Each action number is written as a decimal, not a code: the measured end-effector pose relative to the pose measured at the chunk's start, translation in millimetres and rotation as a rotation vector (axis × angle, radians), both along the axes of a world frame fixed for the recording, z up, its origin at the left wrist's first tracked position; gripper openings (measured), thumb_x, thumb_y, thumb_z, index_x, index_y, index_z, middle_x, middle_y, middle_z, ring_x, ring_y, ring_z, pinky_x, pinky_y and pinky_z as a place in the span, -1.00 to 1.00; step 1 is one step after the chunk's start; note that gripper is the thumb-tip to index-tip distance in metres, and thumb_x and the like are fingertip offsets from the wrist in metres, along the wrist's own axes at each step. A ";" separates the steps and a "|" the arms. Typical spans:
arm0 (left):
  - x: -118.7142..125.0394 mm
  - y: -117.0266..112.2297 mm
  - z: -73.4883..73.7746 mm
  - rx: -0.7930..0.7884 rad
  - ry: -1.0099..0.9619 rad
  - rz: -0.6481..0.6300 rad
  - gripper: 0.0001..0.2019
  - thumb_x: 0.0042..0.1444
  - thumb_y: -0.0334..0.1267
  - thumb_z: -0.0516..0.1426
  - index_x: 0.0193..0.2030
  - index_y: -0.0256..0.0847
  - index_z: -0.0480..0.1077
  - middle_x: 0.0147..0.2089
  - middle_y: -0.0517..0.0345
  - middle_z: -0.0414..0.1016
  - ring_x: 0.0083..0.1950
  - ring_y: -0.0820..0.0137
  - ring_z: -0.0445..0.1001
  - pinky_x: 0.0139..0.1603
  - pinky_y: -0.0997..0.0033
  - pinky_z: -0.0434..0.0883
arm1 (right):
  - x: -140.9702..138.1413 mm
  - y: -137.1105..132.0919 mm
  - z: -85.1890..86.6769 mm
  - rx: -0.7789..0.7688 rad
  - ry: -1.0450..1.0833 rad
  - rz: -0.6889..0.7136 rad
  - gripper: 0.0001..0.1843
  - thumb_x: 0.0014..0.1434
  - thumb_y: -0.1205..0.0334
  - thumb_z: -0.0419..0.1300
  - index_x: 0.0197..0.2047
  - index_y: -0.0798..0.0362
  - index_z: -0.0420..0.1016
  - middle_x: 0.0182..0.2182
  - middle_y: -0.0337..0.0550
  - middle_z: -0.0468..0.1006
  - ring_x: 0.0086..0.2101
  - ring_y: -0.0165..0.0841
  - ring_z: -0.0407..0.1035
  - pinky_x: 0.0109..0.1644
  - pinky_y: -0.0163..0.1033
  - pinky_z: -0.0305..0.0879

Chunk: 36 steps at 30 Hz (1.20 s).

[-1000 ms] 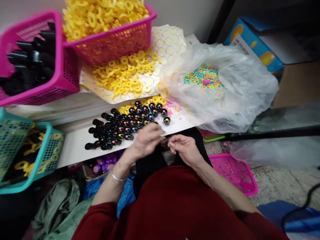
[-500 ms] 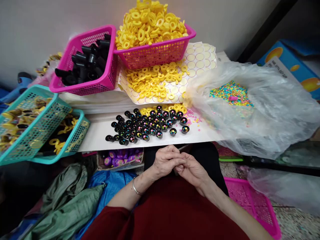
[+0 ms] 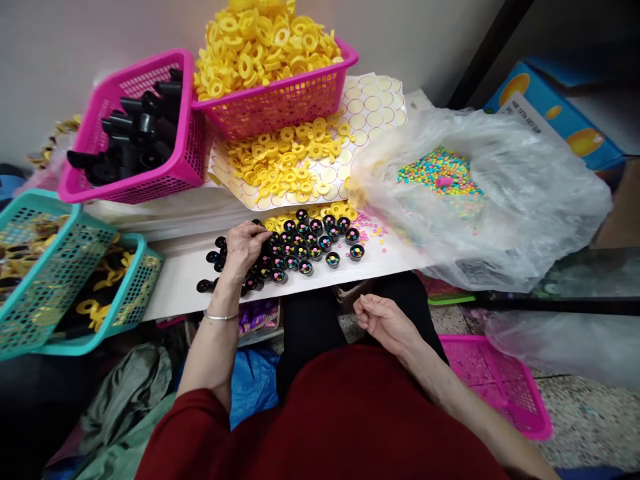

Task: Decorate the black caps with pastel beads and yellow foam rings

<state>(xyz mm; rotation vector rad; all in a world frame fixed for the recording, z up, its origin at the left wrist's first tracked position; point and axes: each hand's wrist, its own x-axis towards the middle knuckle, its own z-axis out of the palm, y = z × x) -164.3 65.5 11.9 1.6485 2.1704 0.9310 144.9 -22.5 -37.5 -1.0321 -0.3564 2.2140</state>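
Observation:
My left hand reaches over the left part of a cluster of small black cups. Its fingertips are pinched together among the cups; whether something is between them is hidden. Coloured beads show inside many of the cups. My right hand hovers above my lap, just in front of the table edge, with its fingers curled closed. I cannot make out anything in it. Behind the cups lie loose yellow ring-shaped pieces, some on a sheet of round stickers.
A pink basket heaped with yellow pieces and another pink basket of black tubes stand at the back. Teal baskets are at left. A clear plastic bag with coloured beads lies right, near a blue box.
My hands, clasped together before, have parted. The left has moved up and left onto the black cups, while the right stays over my lap. The view has shifted slightly.

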 end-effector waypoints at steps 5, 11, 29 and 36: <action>-9.8 14.6 -14.8 -0.125 0.148 -0.113 -0.81 -0.08 -0.13 0.17 -0.46 -0.18 0.55 -0.46 0.19 0.42 -0.35 0.38 0.38 -0.27 0.38 0.26 | 10.8 1.4 -9.7 0.000 -0.030 -0.037 -0.68 -0.16 0.17 0.44 -0.56 0.13 0.38 -0.58 -0.29 0.39 -0.59 -0.58 0.13 -0.52 -0.37 0.01; -7.9 17.0 -16.8 -0.151 0.218 -0.151 -0.80 -0.09 -0.11 0.16 -0.47 -0.17 0.55 -0.46 0.17 0.39 -0.35 0.36 0.37 -0.27 0.37 0.24 | 14.1 6.4 -8.7 0.002 -0.025 -0.069 -0.68 -0.19 0.19 0.45 -0.57 0.13 0.39 -0.58 -0.29 0.39 -0.58 -0.57 0.14 -0.51 -0.36 0.02; -2.3 10.6 -5.1 -0.171 0.372 -0.247 -0.83 -0.01 -0.18 0.12 -0.48 -0.14 0.52 -0.37 0.11 0.45 -0.30 0.32 0.40 -0.28 0.37 0.23 | 14.5 5.7 -11.3 -0.023 -0.047 -0.074 -0.68 -0.22 0.19 0.46 -0.57 0.12 0.38 -0.60 -0.30 0.39 -0.58 -0.56 0.12 -0.51 -0.35 -0.01; 3.2 13.4 4.1 -0.244 0.476 -0.343 -0.80 0.00 -0.24 0.07 -0.56 -0.17 0.45 -0.40 0.07 0.42 -0.30 0.29 0.40 -0.30 0.35 0.22 | 14.1 5.6 -12.9 -0.009 -0.048 -0.071 -0.68 -0.19 0.19 0.45 -0.57 0.12 0.37 -0.59 -0.30 0.39 -0.58 -0.56 0.13 -0.51 -0.35 0.01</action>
